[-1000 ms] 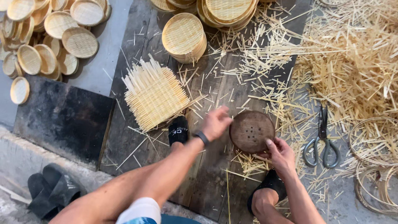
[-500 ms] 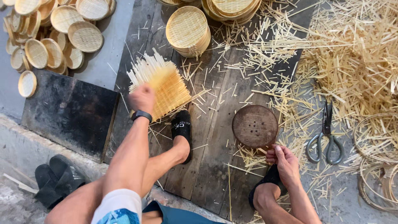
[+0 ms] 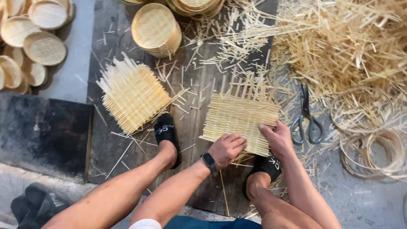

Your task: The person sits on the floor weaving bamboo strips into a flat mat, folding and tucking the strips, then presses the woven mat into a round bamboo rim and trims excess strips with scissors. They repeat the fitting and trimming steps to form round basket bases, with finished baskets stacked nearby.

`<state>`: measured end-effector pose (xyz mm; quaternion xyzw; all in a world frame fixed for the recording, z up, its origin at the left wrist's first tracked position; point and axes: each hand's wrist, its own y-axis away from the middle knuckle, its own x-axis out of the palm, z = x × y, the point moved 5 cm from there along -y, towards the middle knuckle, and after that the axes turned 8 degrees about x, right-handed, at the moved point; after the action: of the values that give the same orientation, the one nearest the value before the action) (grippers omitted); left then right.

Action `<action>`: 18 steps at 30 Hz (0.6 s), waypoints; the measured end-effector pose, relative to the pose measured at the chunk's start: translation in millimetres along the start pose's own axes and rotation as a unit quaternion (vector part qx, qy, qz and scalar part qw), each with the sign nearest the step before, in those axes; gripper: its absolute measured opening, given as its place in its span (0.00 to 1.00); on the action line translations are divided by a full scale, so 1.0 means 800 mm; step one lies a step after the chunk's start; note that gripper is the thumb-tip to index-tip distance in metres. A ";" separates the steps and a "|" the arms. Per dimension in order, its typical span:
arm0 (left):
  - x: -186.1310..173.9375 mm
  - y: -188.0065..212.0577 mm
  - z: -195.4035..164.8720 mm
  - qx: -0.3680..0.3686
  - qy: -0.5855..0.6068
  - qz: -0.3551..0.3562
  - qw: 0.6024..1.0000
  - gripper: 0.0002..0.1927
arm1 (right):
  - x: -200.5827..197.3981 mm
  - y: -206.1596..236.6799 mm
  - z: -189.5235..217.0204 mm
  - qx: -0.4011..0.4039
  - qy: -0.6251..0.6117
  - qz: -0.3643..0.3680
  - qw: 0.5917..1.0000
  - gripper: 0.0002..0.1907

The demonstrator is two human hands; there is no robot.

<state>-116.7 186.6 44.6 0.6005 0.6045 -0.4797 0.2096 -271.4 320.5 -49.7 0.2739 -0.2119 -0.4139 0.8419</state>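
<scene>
Looking down from the head view, both hands are on a square woven bamboo mat that lies flat on the dark wooden boards just ahead of the person's feet. The left hand, with a dark watch on the wrist, is curled over the mat's near edge, fingers bent and pressing on the strips. The right hand grips the near right corner, thumb on top, fingers tucked under or behind the edge, so it's grasping the mat rather than just resting on it. Loose strip ends stick out of the mat's far side.

A second woven mat sits on the boards to the left, turned at an angle, well apart from the hands, with a black slipper on the left foot touching its near corner. Beyond it stands a stack of round woven baskets, and more round baskets are piled at the far left. Black-handled scissors lie just right of the held mat, near the right hand. Coiled bamboo rings sit further right, and a big heap of bamboo strips fills the top right. Offcuts are scattered all over the boards.
</scene>
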 end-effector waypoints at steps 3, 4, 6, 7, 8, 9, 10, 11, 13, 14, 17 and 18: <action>-0.007 0.002 0.016 -0.017 0.056 -0.057 0.997 0.20 | 0.005 -0.006 0.003 -0.004 -0.031 -0.012 0.999 0.23; -0.014 0.004 0.029 -0.021 0.075 -0.088 0.993 0.23 | 0.006 -0.008 0.003 -0.006 -0.031 -0.016 0.999 0.22; -0.028 0.021 0.077 -0.229 -0.001 -0.177 0.957 0.36 | 0.007 -0.012 0.004 -0.017 -0.033 -0.023 0.999 0.21; -0.026 0.032 0.111 -0.346 0.042 -0.198 0.916 0.35 | 0.007 -0.014 0.005 -0.024 -0.030 -0.028 0.999 0.20; -0.020 0.047 0.142 -0.457 0.085 -0.215 0.859 0.35 | 0.007 -0.015 0.006 -0.029 -0.027 -0.035 0.999 0.19; -0.004 0.057 0.165 -0.500 0.220 -0.207 0.812 0.29 | 0.007 -0.016 0.007 -0.034 -0.023 -0.040 0.998 0.18; 0.014 0.065 0.184 -0.530 0.350 -0.195 0.747 0.23 | 0.006 -0.016 0.008 -0.038 -0.013 -0.051 0.998 0.18; 0.034 0.071 0.194 -0.547 0.473 -0.178 0.668 0.17 | 0.005 -0.015 0.009 -0.043 -0.003 -0.063 0.997 0.18; 0.049 0.085 0.209 -0.539 0.481 -0.198 0.662 0.16 | 0.004 -0.013 0.010 -0.052 0.010 -0.079 0.995 0.17; 0.055 0.091 0.214 -0.536 0.485 -0.207 0.659 0.15 | 0.004 -0.011 0.009 -0.057 0.014 -0.083 0.995 0.17; 0.064 0.103 0.220 -0.519 0.474 -0.220 0.676 0.16 | 0.004 -0.009 0.003 -0.050 0.060 -0.104 0.991 0.17; 0.067 0.105 0.219 -0.518 0.477 -0.217 0.676 0.18 | 0.002 -0.011 0.001 -0.045 0.081 -0.117 0.989 0.18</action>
<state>-105.9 53.4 -106.6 0.3949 0.8874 0.2299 0.0605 -275.9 314.2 -54.2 0.2912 -0.0906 -0.4954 0.8133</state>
